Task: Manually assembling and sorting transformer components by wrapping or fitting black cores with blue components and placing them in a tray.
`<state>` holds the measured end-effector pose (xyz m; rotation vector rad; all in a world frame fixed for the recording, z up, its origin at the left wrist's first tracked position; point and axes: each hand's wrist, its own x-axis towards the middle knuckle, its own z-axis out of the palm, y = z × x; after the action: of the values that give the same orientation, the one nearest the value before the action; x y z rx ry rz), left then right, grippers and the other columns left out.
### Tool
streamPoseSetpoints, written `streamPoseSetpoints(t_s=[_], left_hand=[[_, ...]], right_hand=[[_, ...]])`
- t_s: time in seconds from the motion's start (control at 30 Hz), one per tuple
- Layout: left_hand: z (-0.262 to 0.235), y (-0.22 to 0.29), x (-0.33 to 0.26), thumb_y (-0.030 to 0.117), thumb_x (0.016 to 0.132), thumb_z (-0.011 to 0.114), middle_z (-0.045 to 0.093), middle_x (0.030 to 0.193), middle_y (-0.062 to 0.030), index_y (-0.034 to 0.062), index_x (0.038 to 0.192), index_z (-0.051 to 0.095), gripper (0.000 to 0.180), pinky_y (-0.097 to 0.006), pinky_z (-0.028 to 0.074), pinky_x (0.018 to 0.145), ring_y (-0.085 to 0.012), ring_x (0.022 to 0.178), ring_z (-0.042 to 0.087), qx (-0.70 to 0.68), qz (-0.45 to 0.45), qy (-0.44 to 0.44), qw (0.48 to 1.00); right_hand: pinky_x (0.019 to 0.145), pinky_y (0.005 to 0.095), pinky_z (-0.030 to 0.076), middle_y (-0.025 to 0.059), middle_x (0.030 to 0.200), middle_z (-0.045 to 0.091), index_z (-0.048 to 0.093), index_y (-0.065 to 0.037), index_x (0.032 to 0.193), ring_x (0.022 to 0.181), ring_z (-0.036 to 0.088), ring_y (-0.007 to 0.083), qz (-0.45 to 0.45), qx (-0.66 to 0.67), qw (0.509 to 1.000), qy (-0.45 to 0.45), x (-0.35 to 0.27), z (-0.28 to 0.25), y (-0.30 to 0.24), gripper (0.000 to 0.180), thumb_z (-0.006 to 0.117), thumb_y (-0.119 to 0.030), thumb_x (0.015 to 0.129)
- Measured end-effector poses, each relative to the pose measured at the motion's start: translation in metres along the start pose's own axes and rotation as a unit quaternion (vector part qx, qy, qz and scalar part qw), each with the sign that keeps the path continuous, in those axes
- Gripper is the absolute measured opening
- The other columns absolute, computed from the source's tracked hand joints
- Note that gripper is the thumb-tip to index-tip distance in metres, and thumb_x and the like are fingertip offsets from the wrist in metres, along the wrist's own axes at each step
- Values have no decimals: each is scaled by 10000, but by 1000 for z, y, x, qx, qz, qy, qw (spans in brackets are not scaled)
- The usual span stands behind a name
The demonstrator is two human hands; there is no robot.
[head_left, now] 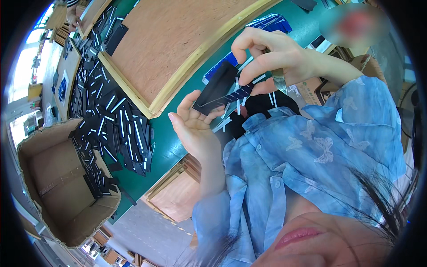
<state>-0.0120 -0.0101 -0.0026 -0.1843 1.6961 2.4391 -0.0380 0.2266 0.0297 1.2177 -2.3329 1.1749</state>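
Now the right hand (281, 55) pinches a dark striped strip (238, 93) beside a flat black piece (216, 85); the left hand (196, 130) (thumb spread away) cups, unclenched, near their lower end.

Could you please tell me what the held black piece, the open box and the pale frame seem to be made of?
Black piece: perhaps foam, rubber or coated fabric; its plain, matte surface leaves this open.
Open box: dull brown cardboard, likely corrugated, judging by its creases and ragged rim.
Pale frame: probably wood, smooth-looking, from its yellowish tone and streaks.
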Motion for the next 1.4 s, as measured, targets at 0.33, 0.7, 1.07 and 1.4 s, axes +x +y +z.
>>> streamPoseSetpoints(t_s=[0.33, 0.7, 1.07, 1.4], left_hand=[[0, 1, -4, 545, 954, 243, 594, 1018, -229, -57, 1124, 486, 670, -358, 528, 708, -301, 750, 646, 3, -5, -20, 1000], [4, 1, -3, 369, 991, 332, 615, 946, -198, -58, 1119, 496, 475, -327, 538, 677, -251, 728, 652, 8, 4, -38, 999], [15, 8, -10, 158, 957, 494, 616, 895, -172, -78, 1106, 529, 282, -240, 556, 578, -201, 668, 642, 28, -11, -6, 1000], [11, 13, -11, 178, 965, 477, 608, 918, -168, -78, 1128, 511, 305, -246, 555, 584, -199, 676, 634, 11, -37, -2, 999]], right_hand=[[607, 252, 372, 71, 1015, 459, 635, -86, 975, 721, 446, 141, 38, 26, 999, 10, -2, 3, 6, 374, 796, -59, 639], [612, 250, 378, 60, 1004, 461, 638, -82, 978, 721, 451, 137, 44, 42, 998, 18, 1, 6, 6, 383, 804, -64, 633], [735, 304, 477, 36, 972, 524, 654, -106, 896, 877, 572, 209, 97, 30, 995, 23, 2, 2, 0, 309, 794, -112, 621], [735, 305, 475, 41, 963, 533, 659, -106, 888, 886, 575, 212, 89, 57, 994, 27, 6, 5, -3, 280, 789, -129, 640]])
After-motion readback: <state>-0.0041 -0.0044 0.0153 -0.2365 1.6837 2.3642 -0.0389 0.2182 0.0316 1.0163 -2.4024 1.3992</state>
